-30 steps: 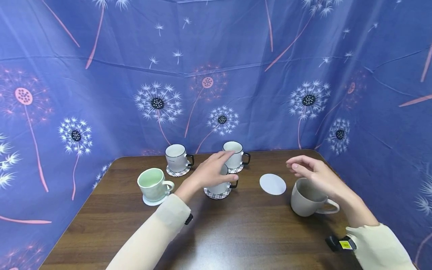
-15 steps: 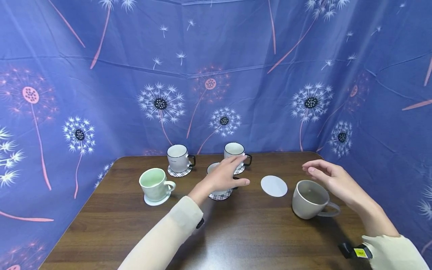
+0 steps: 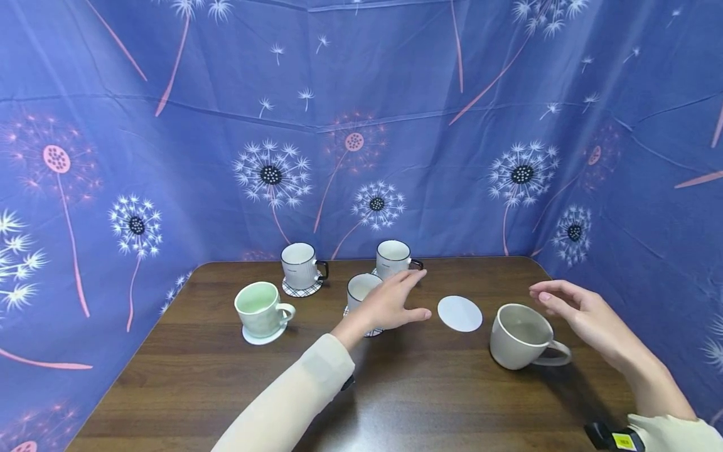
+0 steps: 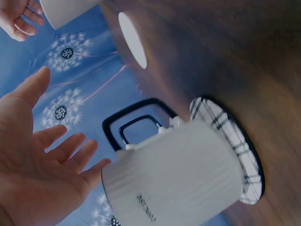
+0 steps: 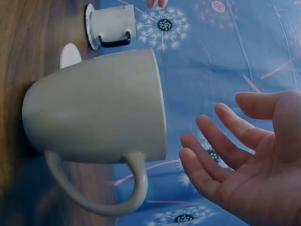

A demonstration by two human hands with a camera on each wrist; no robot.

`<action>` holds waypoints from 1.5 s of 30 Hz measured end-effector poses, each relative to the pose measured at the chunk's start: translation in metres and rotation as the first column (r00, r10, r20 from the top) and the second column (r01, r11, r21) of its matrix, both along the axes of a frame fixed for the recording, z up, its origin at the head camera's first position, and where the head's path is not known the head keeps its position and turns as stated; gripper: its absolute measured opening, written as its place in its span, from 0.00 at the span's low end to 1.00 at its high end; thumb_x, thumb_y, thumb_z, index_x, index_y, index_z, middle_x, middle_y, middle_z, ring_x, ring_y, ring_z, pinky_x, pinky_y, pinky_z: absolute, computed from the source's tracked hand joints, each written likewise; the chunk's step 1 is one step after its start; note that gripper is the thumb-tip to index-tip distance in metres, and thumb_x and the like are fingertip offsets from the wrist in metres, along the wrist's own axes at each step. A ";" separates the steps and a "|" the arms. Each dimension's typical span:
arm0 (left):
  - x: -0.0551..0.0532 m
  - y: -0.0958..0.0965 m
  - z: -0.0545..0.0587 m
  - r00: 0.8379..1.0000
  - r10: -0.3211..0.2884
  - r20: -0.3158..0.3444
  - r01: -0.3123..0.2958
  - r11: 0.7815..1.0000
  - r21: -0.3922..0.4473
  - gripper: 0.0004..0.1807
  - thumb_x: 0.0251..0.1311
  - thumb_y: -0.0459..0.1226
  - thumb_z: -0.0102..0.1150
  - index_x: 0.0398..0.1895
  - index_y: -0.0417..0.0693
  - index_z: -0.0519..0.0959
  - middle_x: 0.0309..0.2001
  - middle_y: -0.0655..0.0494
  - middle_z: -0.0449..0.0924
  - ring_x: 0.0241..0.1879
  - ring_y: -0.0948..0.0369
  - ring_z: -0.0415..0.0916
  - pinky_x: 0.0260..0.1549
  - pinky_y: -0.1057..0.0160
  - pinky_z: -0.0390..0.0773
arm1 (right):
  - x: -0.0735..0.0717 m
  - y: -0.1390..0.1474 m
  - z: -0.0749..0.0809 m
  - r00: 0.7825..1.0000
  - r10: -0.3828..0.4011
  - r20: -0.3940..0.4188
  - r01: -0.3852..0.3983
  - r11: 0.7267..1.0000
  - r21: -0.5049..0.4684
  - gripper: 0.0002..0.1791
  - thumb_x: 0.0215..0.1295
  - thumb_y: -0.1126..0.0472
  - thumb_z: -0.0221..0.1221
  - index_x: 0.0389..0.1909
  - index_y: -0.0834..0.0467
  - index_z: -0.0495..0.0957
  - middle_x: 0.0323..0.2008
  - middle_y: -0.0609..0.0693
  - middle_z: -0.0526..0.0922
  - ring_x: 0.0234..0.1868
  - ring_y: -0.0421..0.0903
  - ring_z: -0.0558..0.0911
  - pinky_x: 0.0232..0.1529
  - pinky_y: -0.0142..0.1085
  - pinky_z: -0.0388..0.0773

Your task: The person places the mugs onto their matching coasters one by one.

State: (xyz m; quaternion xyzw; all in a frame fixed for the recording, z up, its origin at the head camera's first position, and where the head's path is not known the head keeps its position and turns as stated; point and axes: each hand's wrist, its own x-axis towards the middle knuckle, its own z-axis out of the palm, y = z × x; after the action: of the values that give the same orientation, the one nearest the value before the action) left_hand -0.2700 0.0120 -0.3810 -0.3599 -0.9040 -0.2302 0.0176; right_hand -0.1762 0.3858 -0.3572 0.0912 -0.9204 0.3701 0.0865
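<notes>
My left hand (image 3: pixel 390 306) reaches over the front white ribbed mug (image 3: pixel 361 287), its fingers spread and holding nothing. In the left wrist view, that mug's black handle (image 4: pixel 110 129) and its plaid coaster (image 4: pixel 230 146) show, with the fingertips close to the rim. On the right, a plain beige mug (image 3: pixel 516 342) stands upright on the wood, handle pointing right. My right hand (image 3: pixel 593 323) hovers beside and above it, fingers loosely bent with nothing between them. Between the two hands lies a round white coaster (image 3: pixel 460 314), bare on top.
At the left, a pale green mug (image 3: pixel 258 317) sits on a white coaster (image 3: pixel 257 339). Two more white mugs with black handles, the back-left mug (image 3: pixel 298 267) and the back-middle mug (image 3: pixel 392 258), stand on plaid coasters. A blue dandelion-print curtain (image 3: pixel 440 157) encloses the brown table (image 3: pixel 429 395).
My left hand has moved right across the front white mug. My right hand has drawn away to the right from above the beige mug. The mugs and coasters stay in place.
</notes>
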 end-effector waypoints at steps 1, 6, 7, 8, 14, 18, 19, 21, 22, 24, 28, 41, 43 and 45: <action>0.000 0.002 -0.002 1.000 -0.004 -0.003 0.004 1.000 -0.003 0.47 0.68 0.56 0.68 0.85 0.55 0.59 0.81 0.52 0.64 0.78 0.52 0.64 0.73 0.51 0.70 | 0.001 0.001 -0.001 1.000 0.004 -0.003 -0.004 1.000 -0.005 0.18 0.84 0.54 0.54 0.64 0.58 0.79 0.51 0.21 0.82 0.47 0.25 0.83 0.43 0.22 0.77; 0.000 0.012 -0.008 1.000 -0.026 -0.012 0.026 1.000 -0.004 0.47 0.69 0.56 0.68 0.85 0.53 0.59 0.80 0.51 0.64 0.78 0.52 0.64 0.74 0.53 0.69 | 0.003 0.005 -0.006 1.000 0.012 -0.023 -0.013 1.000 -0.029 0.18 0.84 0.55 0.54 0.64 0.59 0.78 0.52 0.21 0.82 0.49 0.21 0.81 0.45 0.21 0.78; 0.000 0.014 -0.009 1.000 -0.029 -0.010 0.029 1.000 -0.004 0.47 0.69 0.55 0.67 0.85 0.53 0.59 0.81 0.50 0.64 0.78 0.52 0.64 0.74 0.53 0.69 | 0.003 0.006 -0.007 1.000 0.008 -0.023 -0.009 1.000 -0.030 0.18 0.84 0.55 0.55 0.64 0.59 0.78 0.51 0.21 0.82 0.49 0.22 0.81 0.44 0.21 0.78; 0.000 0.015 -0.009 1.000 -0.031 -0.006 0.031 1.000 -0.002 0.47 0.69 0.55 0.68 0.85 0.53 0.59 0.81 0.49 0.64 0.78 0.52 0.64 0.74 0.52 0.69 | 0.003 0.007 -0.009 1.000 0.005 -0.023 -0.005 1.000 -0.028 0.18 0.84 0.55 0.55 0.64 0.60 0.77 0.51 0.20 0.81 0.48 0.22 0.82 0.43 0.21 0.78; -0.002 0.026 -0.018 1.000 -0.021 -0.013 0.021 1.000 -0.023 0.47 0.68 0.54 0.68 0.85 0.52 0.59 0.80 0.49 0.64 0.78 0.52 0.64 0.75 0.53 0.67 | 0.002 0.013 -0.016 1.000 -0.027 -0.004 0.027 1.000 -0.013 0.20 0.84 0.53 0.54 0.66 0.60 0.77 0.50 0.18 0.79 0.46 0.24 0.83 0.42 0.22 0.77; -0.001 0.037 -0.022 0.998 -0.020 -0.053 0.016 0.997 -0.071 0.47 0.68 0.55 0.68 0.85 0.50 0.59 0.80 0.49 0.64 0.79 0.52 0.63 0.76 0.56 0.66 | 0.002 0.016 -0.022 1.000 -0.023 -0.001 0.023 0.999 -0.038 0.20 0.84 0.53 0.54 0.66 0.61 0.76 0.50 0.17 0.79 0.47 0.22 0.82 0.43 0.23 0.79; -0.001 0.040 -0.023 0.998 -0.022 -0.057 0.017 0.996 -0.082 0.47 0.69 0.55 0.68 0.85 0.50 0.59 0.80 0.49 0.64 0.79 0.52 0.63 0.76 0.56 0.66 | 0.002 0.017 -0.023 1.000 -0.019 -0.004 0.019 0.999 -0.046 0.20 0.84 0.54 0.53 0.66 0.61 0.76 0.50 0.17 0.79 0.48 0.22 0.82 0.43 0.23 0.80; -0.001 0.045 -0.025 0.997 -0.026 -0.067 0.019 0.995 -0.100 0.47 0.69 0.56 0.67 0.85 0.50 0.59 0.80 0.50 0.64 0.79 0.53 0.63 0.76 0.58 0.66 | 0.002 0.019 -0.026 1.000 -0.012 -0.011 0.012 0.998 -0.062 0.19 0.84 0.55 0.53 0.65 0.62 0.76 0.50 0.18 0.80 0.49 0.22 0.82 0.43 0.24 0.81; -0.001 0.047 -0.026 0.998 -0.025 -0.065 0.018 0.994 -0.106 0.47 0.69 0.56 0.67 0.85 0.51 0.59 0.80 0.51 0.64 0.79 0.53 0.63 0.76 0.58 0.65 | 0.002 0.020 -0.027 1.000 -0.009 -0.013 0.008 0.998 -0.068 0.19 0.84 0.55 0.53 0.65 0.62 0.76 0.50 0.18 0.80 0.49 0.21 0.81 0.43 0.24 0.81; -0.002 0.050 -0.030 0.998 -0.024 -0.061 0.017 0.994 -0.111 0.47 0.69 0.56 0.67 0.85 0.51 0.59 0.80 0.51 0.64 0.78 0.54 0.64 0.76 0.59 0.65 | 0.002 0.022 -0.029 1.000 -0.006 -0.016 0.005 0.997 -0.073 0.18 0.84 0.56 0.53 0.64 0.63 0.77 0.50 0.19 0.81 0.49 0.22 0.81 0.43 0.24 0.81; -0.003 0.058 -0.040 0.998 -0.017 -0.054 0.010 0.992 -0.123 0.47 0.69 0.56 0.67 0.85 0.52 0.60 0.79 0.52 0.66 0.77 0.55 0.66 0.74 0.60 0.68 | 0.004 0.027 -0.034 1.000 -0.007 -0.009 0.006 0.997 -0.071 0.17 0.84 0.56 0.53 0.62 0.62 0.78 0.49 0.19 0.81 0.48 0.21 0.81 0.42 0.25 0.82; -0.009 0.072 -0.062 0.999 0.038 -0.003 -0.038 0.987 -0.155 0.47 0.67 0.57 0.69 0.83 0.50 0.63 0.77 0.53 0.69 0.76 0.56 0.66 0.76 0.58 0.66 | 0.006 0.038 -0.050 1.000 0.028 0.006 -0.027 0.990 -0.137 0.13 0.84 0.61 0.52 0.61 0.58 0.79 0.50 0.23 0.83 0.47 0.25 0.84 0.42 0.27 0.84; -0.012 0.074 -0.064 0.999 0.054 -0.006 -0.054 0.985 -0.164 0.47 0.66 0.58 0.69 0.82 0.51 0.63 0.77 0.52 0.69 0.77 0.56 0.65 0.77 0.54 0.64 | 0.006 0.040 -0.053 0.999 0.044 0.008 -0.043 0.989 -0.144 0.13 0.84 0.62 0.52 0.60 0.57 0.79 0.49 0.25 0.84 0.47 0.26 0.85 0.41 0.28 0.85; -0.014 0.076 -0.067 0.998 0.066 0.002 -0.065 0.983 -0.172 0.46 0.67 0.58 0.69 0.82 0.51 0.64 0.77 0.51 0.69 0.78 0.55 0.64 0.78 0.50 0.63 | 0.005 0.041 -0.056 0.998 0.062 0.007 -0.060 0.986 -0.154 0.12 0.84 0.63 0.52 0.60 0.56 0.79 0.49 0.26 0.85 0.46 0.28 0.86 0.41 0.28 0.85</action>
State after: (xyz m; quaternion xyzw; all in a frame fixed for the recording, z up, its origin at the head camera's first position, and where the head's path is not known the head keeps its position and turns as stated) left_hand -0.2843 0.0881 -0.4485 -0.3294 -0.9318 -0.1521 -0.0094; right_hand -0.1710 0.4268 -0.4130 0.1103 -0.8865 0.4428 0.0763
